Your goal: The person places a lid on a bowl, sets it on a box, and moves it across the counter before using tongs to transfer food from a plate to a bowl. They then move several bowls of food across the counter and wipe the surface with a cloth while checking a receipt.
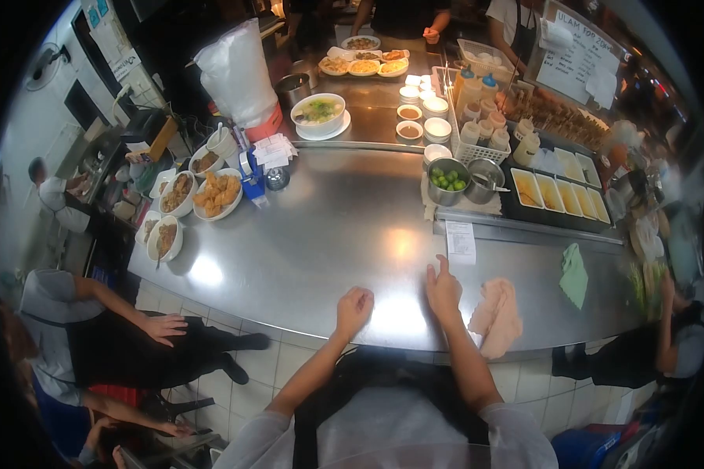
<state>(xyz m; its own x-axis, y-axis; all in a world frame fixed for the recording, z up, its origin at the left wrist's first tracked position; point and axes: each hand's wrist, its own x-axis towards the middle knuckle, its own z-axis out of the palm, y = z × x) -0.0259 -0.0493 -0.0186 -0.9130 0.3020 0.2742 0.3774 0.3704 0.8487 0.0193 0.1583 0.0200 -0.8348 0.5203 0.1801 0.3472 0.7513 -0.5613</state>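
Over the near part of the steel counter (321, 227), my left hand (355, 313) is closed, fingers curled in, and nothing shows in it. My right hand (443, 289) is close by on the right, index finger stretched forward and thumb apart, holding nothing. Just beyond that fingertip lies a printed receipt (461, 242), hanging from the raised ledge onto the counter. A crumpled peach cloth (496, 316) rests right of my right forearm, near the counter's front edge. Farther right is a green cloth (573, 276).
Bowls of food, including fried pieces (217, 195), stand at the left. A soup bowl (318, 114), a pot of green limes (448, 177), sauce bottles (477, 131) and sauce trays (547, 191) line the back. Co-workers stand left (55, 320), right (684, 344) and across the counter.
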